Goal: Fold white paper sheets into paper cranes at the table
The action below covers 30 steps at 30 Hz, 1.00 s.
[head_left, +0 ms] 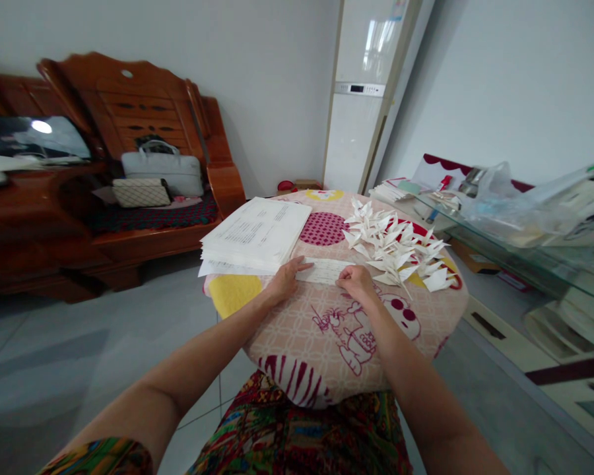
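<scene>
- Head view: round-edged table under pink patterned cloth [297, 323]; pale wall, glossy brown carved-wood bench [148, 82] beyond.
- Narrow strip of white printed paper [321, 271]: flat on cloth; long axis left to right, ends toward the hands.
- Left hand [284, 280]: fingers loosely extended, resting on strip's left end, ungripped.
- Right hand [358, 284]: thumb and fingertips pinched together on right end.

arms [212, 346] stretched forward | left hand [284, 280] palm-down, extended | right hand [358, 284] curled, pinching
</scene>
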Each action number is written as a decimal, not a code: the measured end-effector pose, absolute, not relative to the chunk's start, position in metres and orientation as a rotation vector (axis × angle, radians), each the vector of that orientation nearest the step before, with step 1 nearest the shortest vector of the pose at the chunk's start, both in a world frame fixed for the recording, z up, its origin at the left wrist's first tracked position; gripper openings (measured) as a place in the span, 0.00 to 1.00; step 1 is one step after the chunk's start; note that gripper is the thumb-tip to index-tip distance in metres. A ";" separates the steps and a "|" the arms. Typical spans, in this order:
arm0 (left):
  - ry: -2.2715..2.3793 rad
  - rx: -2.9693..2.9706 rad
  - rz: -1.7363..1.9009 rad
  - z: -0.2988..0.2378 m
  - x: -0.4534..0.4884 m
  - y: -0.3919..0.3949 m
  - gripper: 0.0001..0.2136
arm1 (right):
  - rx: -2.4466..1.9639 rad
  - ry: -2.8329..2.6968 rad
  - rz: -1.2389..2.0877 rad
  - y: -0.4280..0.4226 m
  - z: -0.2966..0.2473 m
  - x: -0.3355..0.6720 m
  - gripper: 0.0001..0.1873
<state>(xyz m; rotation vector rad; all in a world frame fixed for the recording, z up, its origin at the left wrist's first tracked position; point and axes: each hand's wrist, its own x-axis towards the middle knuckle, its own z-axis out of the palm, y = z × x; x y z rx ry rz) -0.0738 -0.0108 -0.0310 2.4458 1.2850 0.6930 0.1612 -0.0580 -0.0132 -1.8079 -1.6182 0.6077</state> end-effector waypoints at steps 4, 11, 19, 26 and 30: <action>1.296 2.409 1.027 -0.017 -0.059 0.004 0.30 | -1.738 -1.425 0.468 -0.060 -0.014 0.172 0.11; 1.255 2.376 1.087 -0.021 -0.031 0.018 0.24 | -1.816 -1.324 0.139 -0.056 -0.017 0.185 0.15; 1.030 2.593 0.888 -0.027 -0.034 0.008 0.24 | -1.622 -1.202 0.449 -0.046 -0.036 0.191 0.12; 1.065 2.564 0.846 -0.017 -0.023 0.002 0.20 | -1.461 -1.033 0.652 -0.048 -0.030 0.185 0.16; 1.008 2.270 1.074 -0.008 -0.029 0.007 0.16 | -1.373 -0.973 0.683 -0.045 -0.029 0.186 0.20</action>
